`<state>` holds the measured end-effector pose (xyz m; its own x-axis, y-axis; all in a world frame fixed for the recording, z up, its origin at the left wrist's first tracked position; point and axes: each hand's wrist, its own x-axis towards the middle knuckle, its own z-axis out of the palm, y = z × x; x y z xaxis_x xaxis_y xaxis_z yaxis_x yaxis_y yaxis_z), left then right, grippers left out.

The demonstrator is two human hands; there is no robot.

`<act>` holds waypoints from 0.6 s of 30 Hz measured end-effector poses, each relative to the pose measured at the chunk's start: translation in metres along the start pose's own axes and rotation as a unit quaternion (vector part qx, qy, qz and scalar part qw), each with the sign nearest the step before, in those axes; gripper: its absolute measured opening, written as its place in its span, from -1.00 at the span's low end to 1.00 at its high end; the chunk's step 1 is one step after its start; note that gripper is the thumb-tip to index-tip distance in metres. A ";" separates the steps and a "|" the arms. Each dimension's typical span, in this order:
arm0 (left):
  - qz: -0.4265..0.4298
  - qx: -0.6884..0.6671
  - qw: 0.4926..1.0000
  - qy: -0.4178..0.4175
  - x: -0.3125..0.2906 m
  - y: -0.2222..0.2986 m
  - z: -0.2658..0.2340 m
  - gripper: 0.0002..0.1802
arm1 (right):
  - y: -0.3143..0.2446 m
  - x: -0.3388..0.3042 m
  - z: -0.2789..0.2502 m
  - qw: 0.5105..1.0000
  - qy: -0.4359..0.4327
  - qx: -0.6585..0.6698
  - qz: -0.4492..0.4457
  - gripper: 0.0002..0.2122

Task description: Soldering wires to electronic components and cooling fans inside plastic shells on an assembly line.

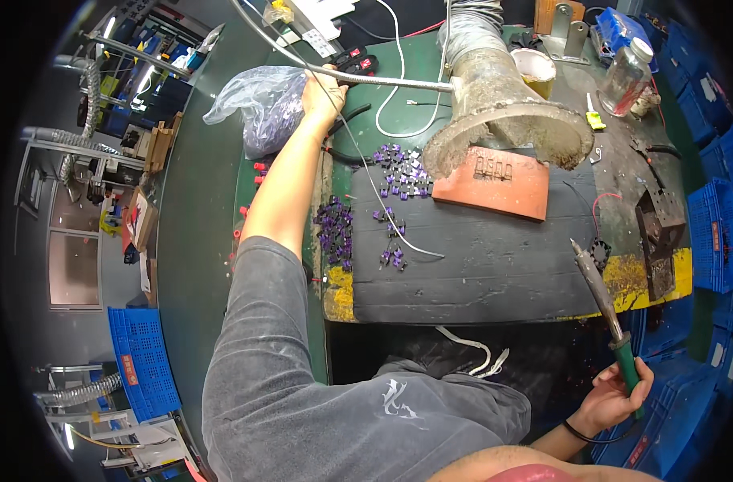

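Soldering iron (603, 301), one: green handle, long dull-grey metal barrel, narrowing to a slim pointed end. From above I am viewing it on a slant, its point facing up and leftward, its handle low at the right.

Markings: red labels (715, 239) are showing on blue perforated crates (713, 269), their pale characters being too small for me to read. A white emblem (396, 400) is showing on the dark grey T-shirt (302, 418).

Position: the iron is lying within the right hand (611, 403), which is grasping the green handle with fingers curling around it. The barrel is extending beyond that grip, its point aiming toward the black work mat (463, 273).

Left hand (324, 98), one: well apart from the iron, it is reaching over the far part of the bench, just beside a clear plastic bag (266, 100) and near red-and-black-handled tools (357, 64). I cannot tell whether its fingers are gripping anything.

Adjacent stock: small purple-and-black components (334, 231) are lying in a heap at the mat's left, others scattering across it; an orange brick-like block (519, 199) is resting beneath a crusted extraction hood (503, 100).
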<state>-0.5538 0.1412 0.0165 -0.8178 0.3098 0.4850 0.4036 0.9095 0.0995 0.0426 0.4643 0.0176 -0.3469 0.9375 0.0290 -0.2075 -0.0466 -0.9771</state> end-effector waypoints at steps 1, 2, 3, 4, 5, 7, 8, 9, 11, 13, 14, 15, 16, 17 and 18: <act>0.015 0.003 1.000 0.000 -0.003 0.005 -0.004 -0.49 | -0.002 -0.001 -0.001 1.000 -0.004 0.014 0.011 -0.58; 0.043 -0.030 0.998 0.021 -0.006 0.009 -0.010 -0.49 | -0.004 -0.002 0.000 1.000 -0.005 0.012 0.010 -0.58; 0.053 -0.045 0.997 0.031 -0.015 0.011 -0.016 -0.48 | -0.006 -0.004 0.002 1.000 0.006 0.019 0.021 -0.57; 0.059 -0.057 0.996 0.043 -0.025 0.013 -0.024 -0.46 | -0.005 -0.002 0.007 0.999 0.013 0.027 0.032 -0.57; 0.044 -0.058 0.997 0.006 -0.034 0.014 -0.038 -0.45 | -0.004 -0.002 0.010 0.999 0.011 0.028 0.044 -0.56; 0.203 0.014 0.979 0.019 -0.064 0.013 -0.073 -0.51 | -0.002 0.000 0.016 0.997 -0.006 0.050 0.050 -0.56; 0.240 0.038 0.970 -0.019 -0.082 0.005 -0.099 -0.53 | 0.000 0.000 0.018 0.996 -0.026 0.065 0.064 -0.56; 0.273 0.043 0.961 -0.023 -0.096 0.005 -0.121 -0.54 | 0.000 -0.002 0.008 0.985 -0.104 0.125 0.061 -0.56; 0.290 0.055 0.955 -0.041 -0.131 -0.006 -0.172 -0.54 | 0.010 0.002 0.014 0.976 -0.119 0.175 0.044 -0.54; 0.215 0.054 0.973 -0.056 -0.168 -0.020 -0.217 -0.57 | 0.020 0.006 0.019 0.970 -0.120 0.208 0.042 -0.54; 0.162 0.044 0.983 -0.067 -0.188 -0.033 -0.238 -0.58 | 0.027 0.008 0.026 0.953 -0.166 0.251 0.044 -0.53; 0.073 0.021 0.993 -0.085 -0.211 -0.040 -0.257 -0.58 | 0.034 0.010 0.032 0.931 -0.209 0.295 0.045 -0.52; -0.008 -0.012 0.995 -0.103 -0.227 -0.038 -0.273 -0.58 | 0.033 0.012 0.032 0.931 -0.214 0.291 0.048 -0.52; -0.036 -0.025 0.994 -0.100 -0.244 -0.042 -0.283 -0.58 | 0.038 0.013 0.037 0.946 -0.162 0.277 0.036 -0.51; -0.067 -0.020 0.993 -0.096 -0.263 -0.040 -0.292 -0.58 | 0.040 0.015 0.041 0.959 -0.109 0.262 0.022 -0.51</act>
<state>-0.2355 -0.0573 0.1385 -0.9269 0.2380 0.2901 0.2989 0.9357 0.1875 -0.0081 0.4624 -0.0129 -0.5364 0.8393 0.0889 -0.5998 -0.3050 -0.7397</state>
